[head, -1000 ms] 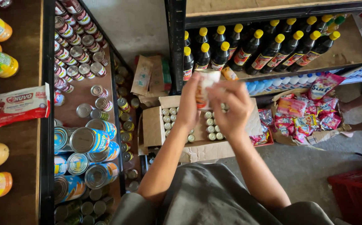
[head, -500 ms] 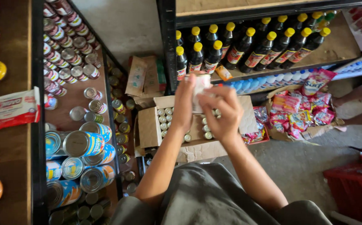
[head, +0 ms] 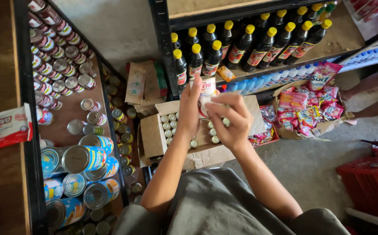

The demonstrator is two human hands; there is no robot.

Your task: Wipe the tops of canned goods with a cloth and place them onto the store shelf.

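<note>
Both of my hands are raised over an open cardboard box (head: 153, 135) on the floor and hold one small white can with a red label (head: 206, 88). My left hand (head: 189, 109) grips its left side. My right hand (head: 228, 118) wraps its lower right side, fingers across the front. Inside the box stand several small cans with pale lids (head: 168, 123), partly hidden behind my hands.
A shelf to the left carries rows of tins and larger blue cans (head: 84, 157). Dark bottles with yellow caps (head: 241, 43) line the shelf ahead. A box of colourful sachets (head: 304, 111) sits to the right, beside a red crate (head: 373, 182). Another person's arm (head: 371, 93) shows at right.
The view has shifted a little to the right. My hands stay together over the box, and the can has turned between them so its red label shows.
</note>
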